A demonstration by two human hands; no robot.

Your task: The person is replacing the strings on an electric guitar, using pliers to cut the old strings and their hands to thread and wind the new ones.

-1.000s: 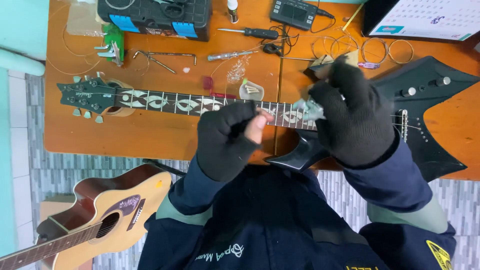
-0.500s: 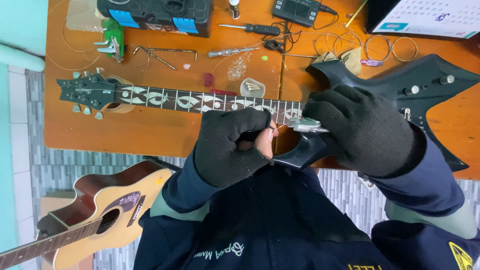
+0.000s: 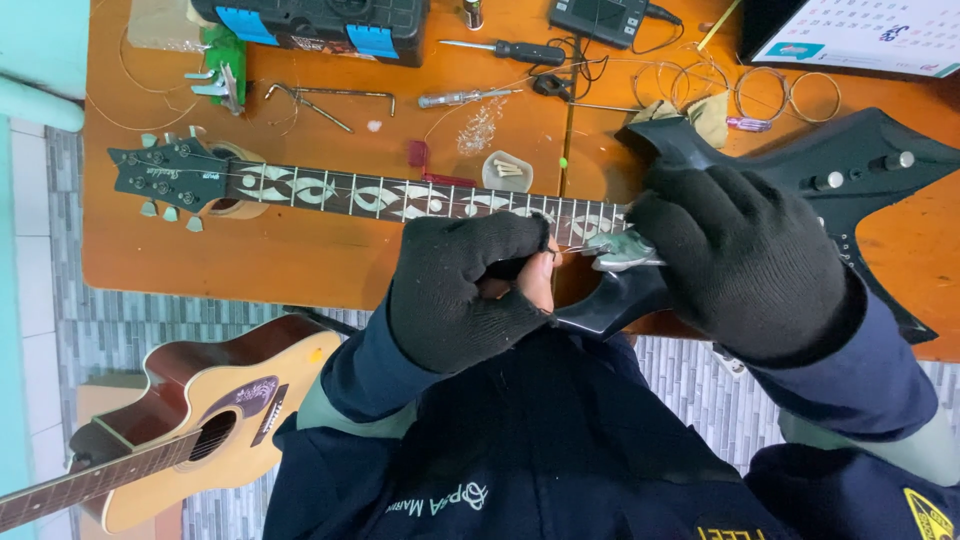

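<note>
An orange wooden workbench [image 3: 300,270] carries a black electric guitar [image 3: 860,170] lying flat, its inlaid neck [image 3: 400,195] stretching away from the body. At the neck's body end, the gloved right hand [image 3: 745,260] grips a small metal tool [image 3: 622,252]. Just beside it, the left hand [image 3: 465,290] is curled, pinching something too small to tell. Below the bench edge leans an acoustic guitar [image 3: 190,420].
</note>
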